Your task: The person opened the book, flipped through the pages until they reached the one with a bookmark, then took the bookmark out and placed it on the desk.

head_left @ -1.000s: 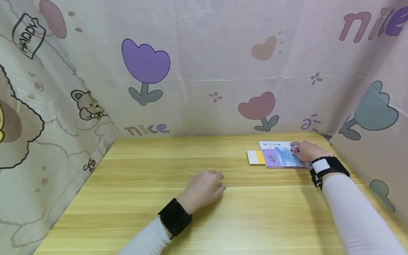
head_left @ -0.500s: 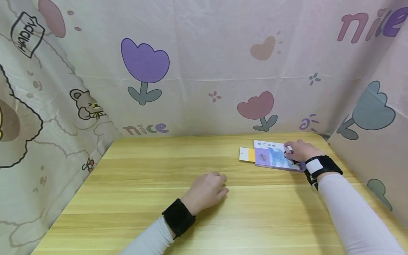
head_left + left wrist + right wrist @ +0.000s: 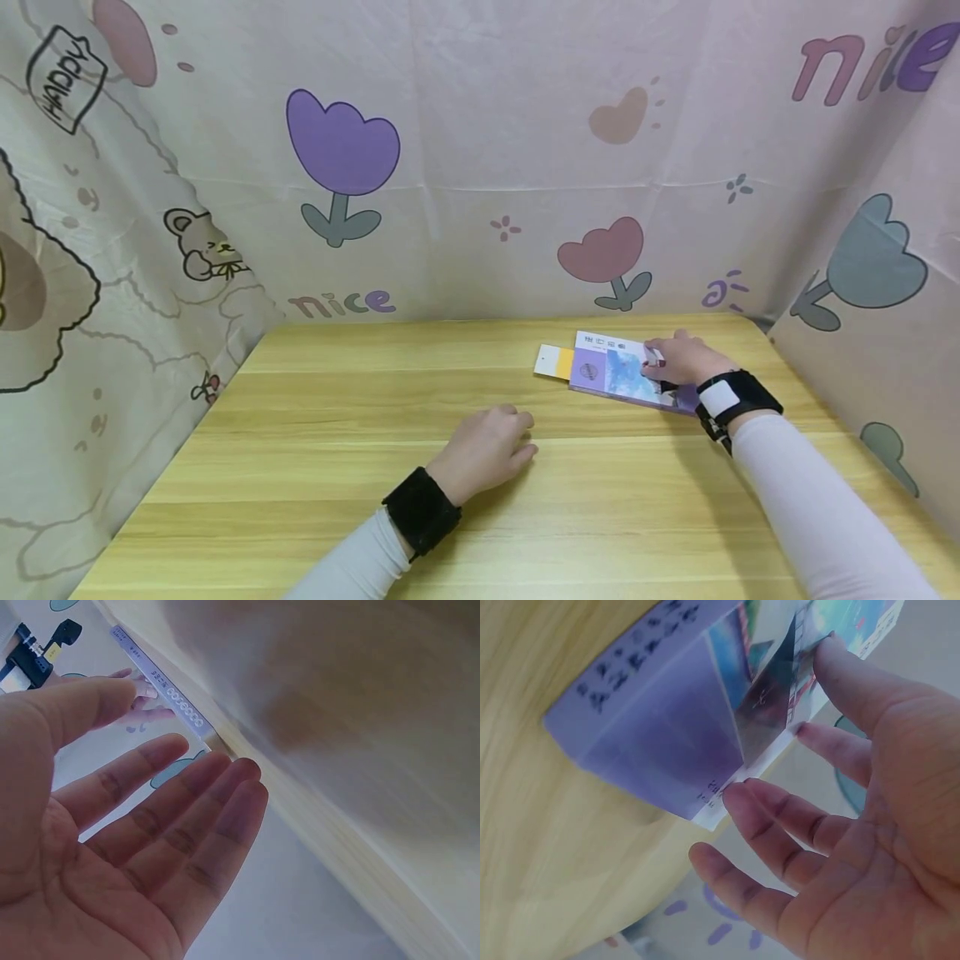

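In the head view a flat purple, white and blue book (image 3: 588,371) lies slantwise at the right back of the table. A white-and-yellow card (image 3: 550,362) sticks out of its left end. My right hand (image 3: 690,358) grips the book at its far edge; in the right wrist view the thumb (image 3: 855,682) lies on the cover and fingertips meet the white edge. My left hand (image 3: 483,450), nearer the middle front, holds nothing; its fingers are loosely bent, palm seen in the left wrist view. The book's lettered spine (image 3: 169,690) shows beyond it.
The wooden table (image 3: 300,467) ends at the back against a printed cloth (image 3: 465,125), which also hangs along the left and right sides. Both wrists wear black bands.
My right hand has slid the book and its card to the left, and the book has turned slightly. My left hand has shifted a little right and is now still.
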`<move>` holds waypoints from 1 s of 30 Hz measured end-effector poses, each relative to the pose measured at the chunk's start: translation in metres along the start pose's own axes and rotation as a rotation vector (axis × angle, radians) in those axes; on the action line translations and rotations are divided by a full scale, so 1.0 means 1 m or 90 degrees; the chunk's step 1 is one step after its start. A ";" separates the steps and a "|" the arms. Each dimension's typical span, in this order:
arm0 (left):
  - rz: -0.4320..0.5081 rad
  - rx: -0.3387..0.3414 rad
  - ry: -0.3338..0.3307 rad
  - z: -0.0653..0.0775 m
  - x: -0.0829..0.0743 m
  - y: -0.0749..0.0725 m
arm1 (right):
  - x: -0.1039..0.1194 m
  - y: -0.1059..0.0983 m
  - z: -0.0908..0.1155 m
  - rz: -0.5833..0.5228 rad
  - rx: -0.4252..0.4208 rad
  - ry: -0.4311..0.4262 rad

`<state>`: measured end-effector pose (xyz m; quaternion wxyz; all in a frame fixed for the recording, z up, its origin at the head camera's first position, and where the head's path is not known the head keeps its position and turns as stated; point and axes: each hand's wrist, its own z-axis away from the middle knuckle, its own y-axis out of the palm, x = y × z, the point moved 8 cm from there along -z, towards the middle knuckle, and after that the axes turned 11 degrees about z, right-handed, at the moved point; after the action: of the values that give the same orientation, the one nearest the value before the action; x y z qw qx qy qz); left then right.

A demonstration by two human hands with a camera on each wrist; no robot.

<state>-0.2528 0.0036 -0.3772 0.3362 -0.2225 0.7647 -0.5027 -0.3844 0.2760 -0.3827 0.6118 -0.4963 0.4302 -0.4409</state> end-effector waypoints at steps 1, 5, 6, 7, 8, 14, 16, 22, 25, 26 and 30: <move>0.001 0.001 -0.001 0.000 0.000 0.000 | 0.002 0.000 -0.001 0.000 0.001 -0.002; 0.003 0.003 -0.006 0.000 0.002 0.002 | 0.015 -0.001 -0.004 0.004 -0.012 -0.015; 0.004 0.004 -0.007 0.000 0.003 0.003 | 0.019 -0.002 -0.004 0.006 -0.016 -0.020; 0.006 0.005 -0.008 0.000 0.003 0.003 | 0.023 -0.003 -0.004 0.008 -0.021 -0.026; 0.007 0.006 -0.010 0.000 0.004 0.004 | 0.027 -0.004 -0.004 0.010 -0.026 -0.030; 0.013 0.010 -0.017 0.002 0.007 0.004 | 0.048 -0.008 -0.003 0.013 -0.044 -0.049; 0.015 0.012 -0.018 0.002 0.007 0.004 | 0.056 -0.009 -0.002 0.018 -0.055 -0.062; 0.014 0.011 -0.028 0.004 0.011 0.003 | 0.084 -0.011 -0.001 0.030 -0.084 -0.100; 0.013 0.007 -0.031 0.005 0.013 0.002 | 0.094 -0.010 -0.001 0.026 -0.085 -0.098; 0.013 0.007 -0.033 0.005 0.014 0.002 | 0.097 -0.010 -0.001 0.023 -0.085 -0.095; 0.007 0.004 -0.043 0.007 0.019 0.000 | 0.108 -0.012 0.002 0.016 -0.084 -0.090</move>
<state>-0.2606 -0.0139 -0.3845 0.3656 -0.2339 0.7525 -0.4953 -0.3576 0.1708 -0.3805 0.6121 -0.5598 0.4202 -0.3679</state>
